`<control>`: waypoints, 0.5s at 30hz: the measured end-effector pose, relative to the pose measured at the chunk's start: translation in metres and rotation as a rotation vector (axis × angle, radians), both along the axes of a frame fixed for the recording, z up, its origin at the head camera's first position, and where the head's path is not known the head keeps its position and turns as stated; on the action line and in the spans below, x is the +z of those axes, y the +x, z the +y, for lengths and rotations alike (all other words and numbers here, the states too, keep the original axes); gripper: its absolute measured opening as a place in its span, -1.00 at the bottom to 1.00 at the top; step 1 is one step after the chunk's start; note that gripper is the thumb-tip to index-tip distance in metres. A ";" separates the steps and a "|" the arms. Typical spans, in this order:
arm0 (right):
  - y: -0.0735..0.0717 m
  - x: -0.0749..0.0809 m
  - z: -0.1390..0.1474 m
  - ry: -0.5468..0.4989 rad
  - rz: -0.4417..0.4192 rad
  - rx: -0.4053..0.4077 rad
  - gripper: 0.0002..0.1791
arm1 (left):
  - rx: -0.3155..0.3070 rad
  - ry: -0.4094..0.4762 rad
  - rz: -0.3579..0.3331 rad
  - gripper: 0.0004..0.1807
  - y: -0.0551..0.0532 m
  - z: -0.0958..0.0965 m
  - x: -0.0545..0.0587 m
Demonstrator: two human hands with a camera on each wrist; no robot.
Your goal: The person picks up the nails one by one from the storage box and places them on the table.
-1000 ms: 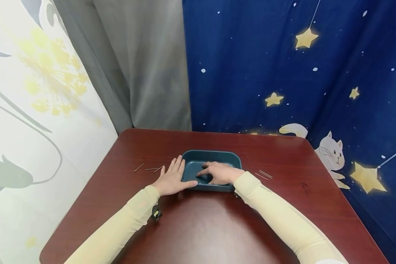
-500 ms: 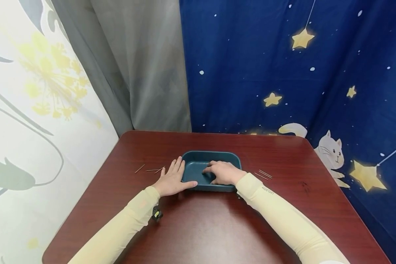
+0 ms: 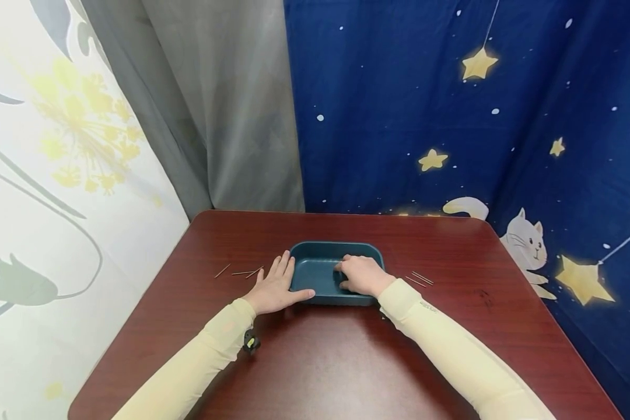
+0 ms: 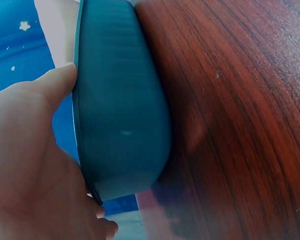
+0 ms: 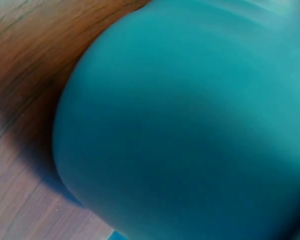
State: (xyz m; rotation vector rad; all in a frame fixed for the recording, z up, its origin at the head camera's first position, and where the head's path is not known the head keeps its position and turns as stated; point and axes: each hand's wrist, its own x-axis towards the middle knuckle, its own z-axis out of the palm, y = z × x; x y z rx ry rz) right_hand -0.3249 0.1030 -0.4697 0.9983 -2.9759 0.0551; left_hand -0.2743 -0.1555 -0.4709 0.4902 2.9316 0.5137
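Observation:
In the head view a dark teal rectangular tray (image 3: 315, 279) sits on the table. My left hand (image 3: 275, 290) rests on its left end, fingers straight along the rim and thumb at the near left corner. The left wrist view shows that thumb (image 4: 60, 82) touching the rim beside the tray's outer wall (image 4: 122, 110). My right hand (image 3: 364, 275) reaches down inside the tray's right part, fingers bent and thumb apart from them. Nothing shows between them. Only the tray's outer wall (image 5: 180, 120) fills the right wrist view, so those fingers are hidden there.
Several thin metal sticks lie on the dark red table (image 3: 320, 361): a left group with one stick (image 3: 223, 270) set apart, and a right group (image 3: 419, 279) beside the tray. Grey (image 3: 252, 105) and blue starry curtains (image 3: 378, 105) hang behind the table.
My right hand has slid rightward inside the tray, its fingers drawing back from the middle. The left hand stays on the left rim. The head view has shifted slightly.

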 end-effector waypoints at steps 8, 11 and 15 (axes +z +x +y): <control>0.010 0.001 0.018 -0.083 -0.080 0.054 -0.61 | -0.003 0.000 -0.015 0.31 0.000 0.002 -0.004; 0.014 0.009 0.026 -0.136 -0.178 0.090 -0.67 | -0.006 -0.007 -0.010 0.32 -0.001 0.003 -0.004; 0.018 0.021 0.033 -0.163 -0.300 0.097 -0.67 | 0.000 -0.019 -0.009 0.32 -0.002 0.003 0.000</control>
